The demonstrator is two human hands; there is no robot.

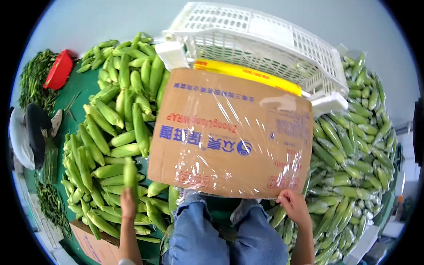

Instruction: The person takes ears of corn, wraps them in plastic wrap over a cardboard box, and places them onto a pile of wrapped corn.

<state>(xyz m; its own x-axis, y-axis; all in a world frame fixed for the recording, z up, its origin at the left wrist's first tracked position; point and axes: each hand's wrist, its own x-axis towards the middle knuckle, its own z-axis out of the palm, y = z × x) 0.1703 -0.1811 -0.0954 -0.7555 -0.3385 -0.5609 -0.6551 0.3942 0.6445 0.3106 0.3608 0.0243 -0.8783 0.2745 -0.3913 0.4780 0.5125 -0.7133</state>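
Observation:
My left hand [128,204] is closed around the lower end of an ear of corn [130,173] in its green husk, held upright over the unwrapped pile. The corn is slightly blurred. At the near right corner of a cardboard box [229,99], my right hand [293,206] pinches the edge of clear plastic wrap [247,174]. This film lies across the box top from its far side to the near edge. Behind the box runs a yellow strip [247,74] with red print, between two white end pieces.
Unwrapped corn [99,137] is heaped at left, film-wrapped ears [353,154] at right. A white plastic crate [258,26] stands behind the box. Farther left are a red basin [60,70], leafy greens [37,79] and a person [31,132]. An open carton [95,243] sits front left.

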